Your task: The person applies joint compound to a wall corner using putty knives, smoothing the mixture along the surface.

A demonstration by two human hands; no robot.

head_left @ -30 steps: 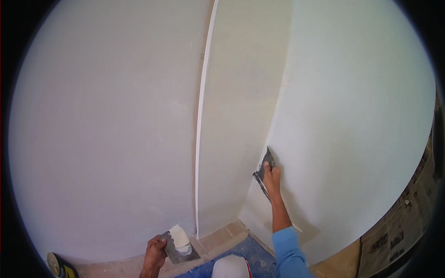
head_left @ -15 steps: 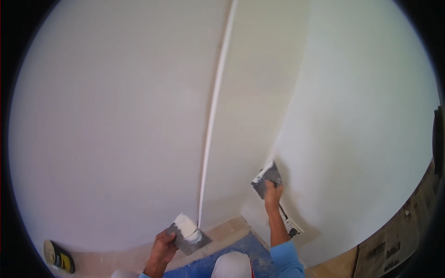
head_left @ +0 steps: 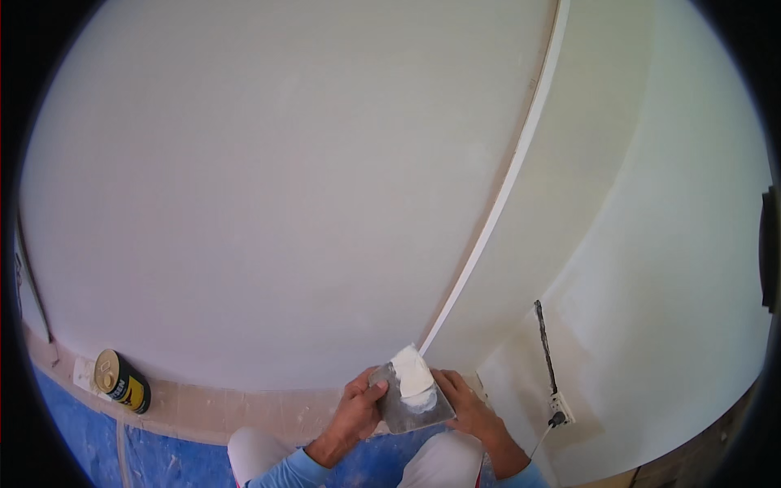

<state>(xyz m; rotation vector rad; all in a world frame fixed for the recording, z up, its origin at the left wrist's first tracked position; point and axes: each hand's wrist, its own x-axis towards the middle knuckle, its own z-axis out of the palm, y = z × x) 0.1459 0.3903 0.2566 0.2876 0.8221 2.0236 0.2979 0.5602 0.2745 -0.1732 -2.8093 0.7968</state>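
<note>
In front of my knees, my left hand grips a flat grey putty spreader by its left side, thumb on top. A thick lump of white putty lies across its upper face. My right hand is closed at the spreader's right edge, fingers curled toward it. The second spreader, seen in that hand half a second ago, is hidden or cannot be told apart from the first. Beyond both hands rises the pale wall with a narrow white strip slanting up it.
A dark cable runs down the right-hand wall to a socket with a black plug in it. A green and yellow can stands at the wall's foot on the left. Blue sheeting covers the floor.
My right hand has left the wall corner and come down beside the left hand's spreader. The view has swung left, so the can and white strip appear further right.
</note>
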